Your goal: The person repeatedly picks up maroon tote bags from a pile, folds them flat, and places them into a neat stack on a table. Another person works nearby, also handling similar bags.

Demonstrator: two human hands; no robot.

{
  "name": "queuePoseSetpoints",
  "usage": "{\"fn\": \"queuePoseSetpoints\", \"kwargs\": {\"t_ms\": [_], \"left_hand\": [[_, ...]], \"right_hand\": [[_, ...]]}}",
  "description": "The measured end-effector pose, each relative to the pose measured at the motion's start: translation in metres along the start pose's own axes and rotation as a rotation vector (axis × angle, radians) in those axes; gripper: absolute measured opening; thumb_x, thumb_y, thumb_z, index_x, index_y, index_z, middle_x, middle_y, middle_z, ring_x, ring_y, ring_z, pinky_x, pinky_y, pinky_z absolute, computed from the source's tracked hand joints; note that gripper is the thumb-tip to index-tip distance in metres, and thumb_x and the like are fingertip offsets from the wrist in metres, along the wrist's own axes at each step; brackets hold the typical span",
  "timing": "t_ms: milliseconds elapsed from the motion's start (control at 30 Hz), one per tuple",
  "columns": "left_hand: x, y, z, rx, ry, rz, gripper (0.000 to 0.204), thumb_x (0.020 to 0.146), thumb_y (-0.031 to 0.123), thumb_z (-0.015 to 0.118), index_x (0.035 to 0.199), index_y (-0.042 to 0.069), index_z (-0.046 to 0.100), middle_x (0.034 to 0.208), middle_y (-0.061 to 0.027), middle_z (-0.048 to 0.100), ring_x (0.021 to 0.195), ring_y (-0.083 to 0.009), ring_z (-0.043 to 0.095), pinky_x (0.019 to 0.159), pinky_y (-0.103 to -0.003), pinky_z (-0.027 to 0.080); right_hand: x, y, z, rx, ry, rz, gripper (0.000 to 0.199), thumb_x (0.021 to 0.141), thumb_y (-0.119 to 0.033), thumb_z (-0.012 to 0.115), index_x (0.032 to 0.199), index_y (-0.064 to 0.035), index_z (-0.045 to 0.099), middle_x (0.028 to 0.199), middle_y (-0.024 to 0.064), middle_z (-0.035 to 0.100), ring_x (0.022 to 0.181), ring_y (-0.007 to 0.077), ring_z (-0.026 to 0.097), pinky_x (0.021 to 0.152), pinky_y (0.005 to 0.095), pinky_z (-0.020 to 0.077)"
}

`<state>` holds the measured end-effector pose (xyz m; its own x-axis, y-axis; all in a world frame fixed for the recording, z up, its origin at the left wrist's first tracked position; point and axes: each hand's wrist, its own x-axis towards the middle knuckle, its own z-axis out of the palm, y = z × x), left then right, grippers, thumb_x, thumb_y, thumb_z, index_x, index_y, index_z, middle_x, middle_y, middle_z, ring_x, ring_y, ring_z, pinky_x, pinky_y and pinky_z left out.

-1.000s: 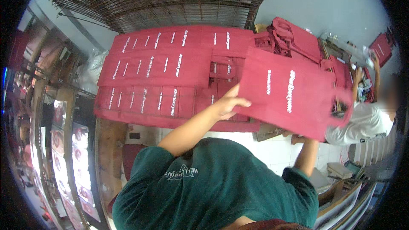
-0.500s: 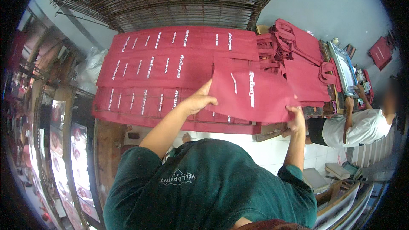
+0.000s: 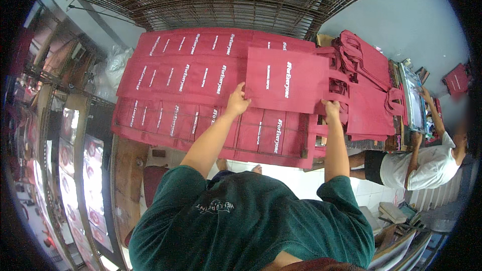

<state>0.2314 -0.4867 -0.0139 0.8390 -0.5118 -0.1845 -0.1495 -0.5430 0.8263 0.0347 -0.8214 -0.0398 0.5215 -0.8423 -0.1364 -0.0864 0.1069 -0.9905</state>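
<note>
The held red bag (image 3: 271, 83) lies right of centre in the upper half of the frame, white print facing up. The left hand (image 3: 239, 100) appears to pinch it near its lower-left corner; the right hand (image 3: 331, 109) pinches its lower-right corner. Whether its far edge touches the bags beneath cannot be told.

Risks (judged):
- Sagging or folding: the limp cloth is gripped only along its near side, so the far side could buckle.
- Smearing: if any print is wet, which cannot be seen, dragging the bag could mark its neighbours.
- Misalignment: uneven pull between the two hands could skew the bag against the rows.
- Snagging: the loose handles (image 3: 339, 90) at its right end could catch on nearby bag straps.

Surroundings:
- Rows of printed red bags (image 3: 165, 78) fill the centre left and overlap in places.
- A pile of red bags (image 3: 370, 113) crowds the right side.
- A wire rack (image 3: 201, 0) spans the upper edge and could limit reach beyond the rows.
- A co-worker in a white shirt (image 3: 419, 168) stands at the right, beside a blue-edged frame (image 3: 414, 98), restricting sideways movement.
</note>
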Motion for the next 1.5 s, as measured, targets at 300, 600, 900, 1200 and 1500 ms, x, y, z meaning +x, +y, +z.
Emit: {"fn": "queuePoseSetpoints", "kwargs": {"t_ms": [300,600,900,1200,1500], "left_hand": [[0.002,-0.034,0.021,0.192,0.121,-0.044,0.044,0.068,0.013,0.069,0.110,0.008,0.059,0.097,-0.0152,0.063,0.091,-0.0288,0.061,0.082,-0.038,0.049],[0.010,-0.051,0.029,0.219,0.192,0.052,0.040,0.068,0.011,0.067,0.106,0.004,0.061,0.092,-0.0158,0.062,0.084,-0.0295,0.061,0.077,-0.038,0.049],[0.005,-0.047,0.025,0.218,0.155,0.043,0.040,0.067,0.012,0.068,0.106,0.004,0.061,0.090,-0.0153,0.061,0.080,-0.0274,0.061,0.074,-0.036,0.049],[0.005,-0.046,0.022,0.235,0.159,0.066,0.040,0.067,0.012,0.069,0.105,0.004,0.062,0.090,-0.0135,0.061,0.078,-0.0250,0.061,0.073,-0.036,0.050],[0.007,-0.052,0.022,0.273,0.136,0.012,0.039,0.068,0.013,0.068,0.106,0.005,0.062,0.094,-0.0125,0.062,0.082,-0.0240,0.062,0.076,-0.035,0.050]], "right_hand": [[0.006,0.075,0.021,-0.125,0.189,0.030,0.028,0.067,-0.001,0.060,0.094,-0.0011,0.056,0.082,0.0040,0.061,0.073,0.0160,0.055,0.069,0.0293,0.0441],[-0.004,0.065,0.029,-0.173,0.306,0.014,0.026,0.070,-0.005,0.062,0.096,-0.0018,0.057,0.080,0.0042,0.061,0.073,0.0168,0.056,0.069,0.0299,0.0444],[-0.005,0.063,0.020,-0.439,0.434,-0.023,0.019,0.072,-0.012,0.064,0.086,-0.0016,0.057,0.077,0.0120,0.063,0.073,0.0236,0.060,0.069,0.0358,0.0453],[-0.009,0.060,0.026,-0.434,0.447,0.061,0.020,0.072,-0.014,0.065,0.086,-0.0020,0.057,0.074,0.0113,0.061,0.071,0.0238,0.059,0.065,0.0350,0.0450],[-0.018,0.069,-0.023,-0.041,0.533,0.084,0.023,0.075,-0.019,0.069,0.092,-0.0048,0.063,0.072,0.0070,0.062,0.063,0.0141,0.058,0.053,0.0274,0.0456]]}}
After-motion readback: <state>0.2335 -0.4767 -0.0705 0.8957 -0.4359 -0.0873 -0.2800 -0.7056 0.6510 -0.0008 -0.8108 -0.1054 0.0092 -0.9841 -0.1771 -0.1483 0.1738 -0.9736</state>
